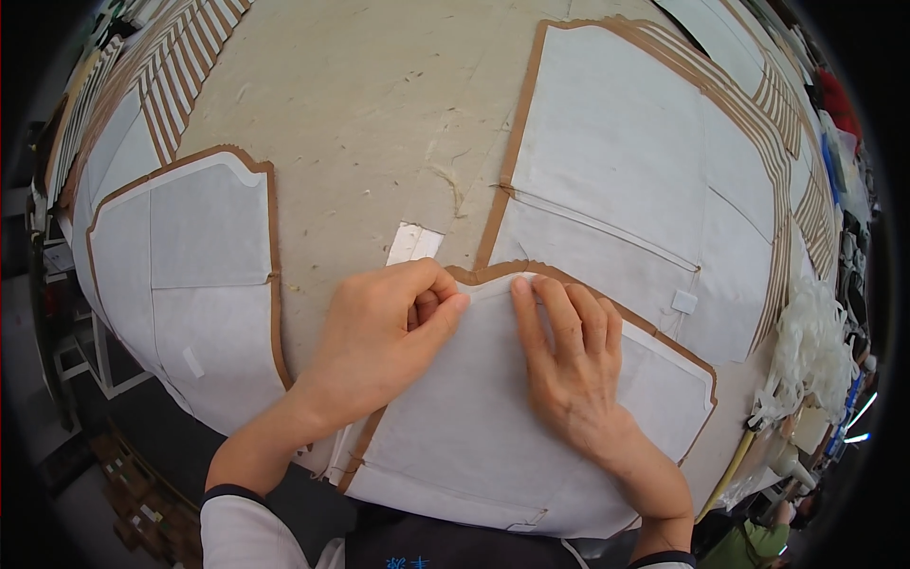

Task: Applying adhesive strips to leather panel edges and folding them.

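Observation:
A fabric panel (455, 417), white-grey on its upper side with a brown border, lies in front of me at the table's near edge. A narrow white tape strip (493, 287) follows its curved far edge. At the left end of that curve my left hand (374, 327) is closed, thumb and forefinger pinched together on the strip. My right hand (573, 356) rests on the panel a little to the right, fingers stretched out and their tips against the same edge. Another white strip (664, 356) runs along the panel's right slanted edge.
Stacked brown-edged panels (626, 133) lie at the far right, others (204, 228) at the left. A small white piece (414, 244) is on the beige table (351, 114). A bundle of pale strips (810, 351) hangs at the right. Another person (749, 541) shows at lower right.

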